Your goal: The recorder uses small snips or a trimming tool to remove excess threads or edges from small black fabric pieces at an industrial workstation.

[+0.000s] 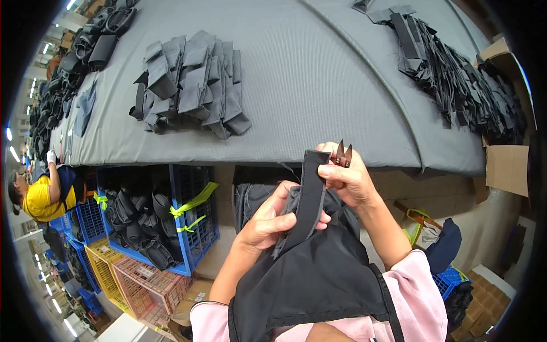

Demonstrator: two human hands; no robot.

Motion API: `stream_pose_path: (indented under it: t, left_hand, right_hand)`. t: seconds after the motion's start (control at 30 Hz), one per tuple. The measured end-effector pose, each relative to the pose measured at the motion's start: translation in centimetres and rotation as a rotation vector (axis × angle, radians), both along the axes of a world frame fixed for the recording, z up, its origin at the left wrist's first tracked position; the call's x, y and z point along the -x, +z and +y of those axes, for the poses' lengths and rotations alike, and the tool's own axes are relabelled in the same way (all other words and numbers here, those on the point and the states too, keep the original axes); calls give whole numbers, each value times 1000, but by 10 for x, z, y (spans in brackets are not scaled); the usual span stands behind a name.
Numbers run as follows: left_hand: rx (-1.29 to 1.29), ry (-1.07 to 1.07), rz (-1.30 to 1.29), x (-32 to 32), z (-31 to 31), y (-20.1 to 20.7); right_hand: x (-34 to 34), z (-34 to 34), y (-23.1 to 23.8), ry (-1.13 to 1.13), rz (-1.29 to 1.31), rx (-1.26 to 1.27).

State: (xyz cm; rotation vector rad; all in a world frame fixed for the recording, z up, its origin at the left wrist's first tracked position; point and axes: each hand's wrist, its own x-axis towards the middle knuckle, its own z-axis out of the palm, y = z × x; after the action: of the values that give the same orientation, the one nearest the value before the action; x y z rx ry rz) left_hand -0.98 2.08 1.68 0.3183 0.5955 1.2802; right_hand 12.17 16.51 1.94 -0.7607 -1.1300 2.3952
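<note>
The strap is mid-frame, its top overlapping the table's front edge, with bare cover open above; its long axis runs steeply, top leaning right. My left hand pinches it lower down, my right hand near the top, also gripping snips. Grey pieces lie upper left.

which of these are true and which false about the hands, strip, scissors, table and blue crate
1. The left hand and right hand hold a black strip: true.
2. Scissors are tucked in the right hand: true.
3. The tabletop is bright red: false, the table cloth is grey.
4. The large crate is empty: false, dark items lie in the blue crate.
</note>
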Motion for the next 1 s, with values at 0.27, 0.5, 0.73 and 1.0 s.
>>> stream_pose_path:
  t: [0.27,0.5,0.73,1.0]
  left_hand:
    - [-95,50,-104,3,18,-15]
    - [-51,9,-181,5,17,-6]
    - [-33,-29,-88,7,18,-4]
    - [72,29,63,7,16,-1]
  right_hand:
    - [-8,-14,4,-264,-331,-786]
    - [-13,-6,9,-222,-348,-1204]
    - [-13,-7,5,-304,-317,-1168]
    - [-16,-7,0,-313,-301,-967]
